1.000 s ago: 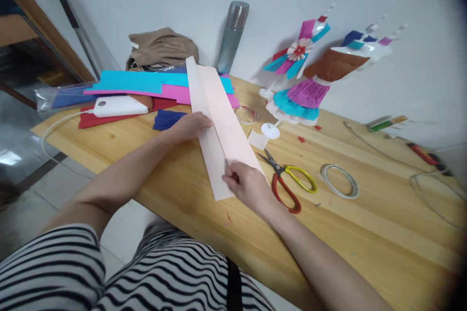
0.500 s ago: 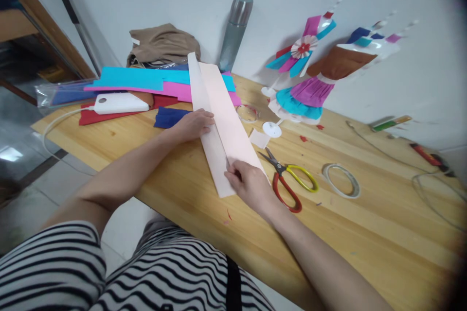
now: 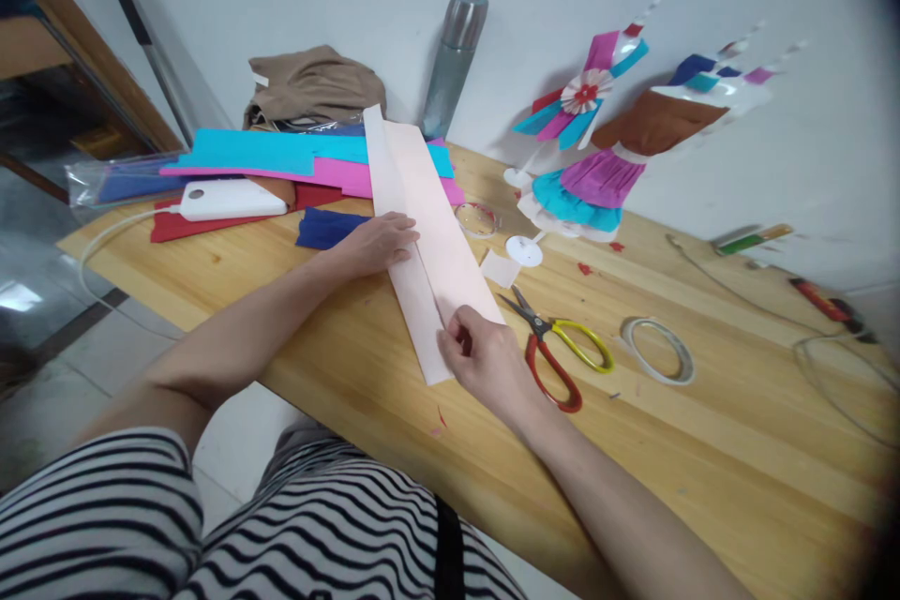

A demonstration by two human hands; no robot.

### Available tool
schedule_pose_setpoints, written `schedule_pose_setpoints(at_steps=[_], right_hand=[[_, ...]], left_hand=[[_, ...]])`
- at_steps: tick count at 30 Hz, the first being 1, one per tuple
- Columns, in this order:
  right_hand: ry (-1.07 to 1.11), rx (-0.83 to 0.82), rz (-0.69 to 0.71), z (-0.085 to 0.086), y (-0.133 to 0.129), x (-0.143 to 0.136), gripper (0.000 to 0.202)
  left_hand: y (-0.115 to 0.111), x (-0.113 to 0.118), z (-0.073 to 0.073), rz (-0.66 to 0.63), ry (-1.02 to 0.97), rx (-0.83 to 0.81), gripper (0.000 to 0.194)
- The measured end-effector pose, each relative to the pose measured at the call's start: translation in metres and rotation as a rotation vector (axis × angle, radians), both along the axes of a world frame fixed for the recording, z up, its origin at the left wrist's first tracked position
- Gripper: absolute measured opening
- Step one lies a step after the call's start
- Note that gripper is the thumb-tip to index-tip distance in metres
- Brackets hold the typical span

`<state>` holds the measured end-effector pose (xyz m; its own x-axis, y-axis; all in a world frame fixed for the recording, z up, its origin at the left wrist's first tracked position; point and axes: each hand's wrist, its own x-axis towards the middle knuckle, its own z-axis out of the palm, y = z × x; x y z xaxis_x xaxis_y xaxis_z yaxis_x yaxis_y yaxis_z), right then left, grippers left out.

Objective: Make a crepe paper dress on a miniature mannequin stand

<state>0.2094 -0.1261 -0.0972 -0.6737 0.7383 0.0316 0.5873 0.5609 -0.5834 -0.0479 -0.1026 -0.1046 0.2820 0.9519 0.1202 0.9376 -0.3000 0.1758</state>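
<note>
A long pale pink sheet of paper (image 3: 450, 225) slants across the table in front of me, one long side folded over along its length. My left hand (image 3: 380, 242) rests on the folded flap around the middle, its fingers stretched out over the paper and holding nothing. Closer to me, my right hand (image 3: 485, 352) pinches the flap's edge between thumb and curled fingers. Just right of that hand lie open scissors (image 3: 540, 326) with one yellow and one red handle. A small pale paper square (image 3: 501, 269) sits by the blades.
Blue and pink paper sheets (image 3: 253, 152), a white power bank (image 3: 232, 199) and dark blue paper (image 3: 330, 228) lie left. Behind stand a thermos (image 3: 455, 66) and paper-dressed figures (image 3: 597, 159). A tape roll (image 3: 657, 350) lies right; a brown cloth bundle (image 3: 316, 84) sits at the back.
Both hands and the near end of the pale pink paper have shifted slightly to the right. My left fingers lie a little flatter; the right hand still pinches the flap.
</note>
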Motion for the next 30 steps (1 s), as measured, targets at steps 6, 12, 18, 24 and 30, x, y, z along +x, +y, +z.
schedule_pose_setpoints(at_steps=[6,12,18,24,30], right_hand=[[-0.063,0.077,0.0,-0.006,0.002,0.001,0.008],[-0.068,0.166,0.065,-0.01,0.0,0.001,0.018],[-0.229,0.27,0.093,-0.006,-0.001,0.003,0.016],[-0.052,0.481,0.387,-0.006,-0.011,0.004,0.027],[-0.009,0.222,0.522,-0.012,-0.011,-0.001,0.034]], left_hand=[[0.001,0.006,-0.001,-0.016,0.07,-0.075,0.041],[-0.001,0.002,-0.008,-0.031,0.074,-0.15,0.053],[-0.004,0.002,-0.006,0.008,0.095,-0.292,0.069],[-0.006,0.004,-0.001,-0.001,0.104,-0.339,0.071],[-0.005,0.0,-0.001,-0.015,0.065,-0.272,0.073]])
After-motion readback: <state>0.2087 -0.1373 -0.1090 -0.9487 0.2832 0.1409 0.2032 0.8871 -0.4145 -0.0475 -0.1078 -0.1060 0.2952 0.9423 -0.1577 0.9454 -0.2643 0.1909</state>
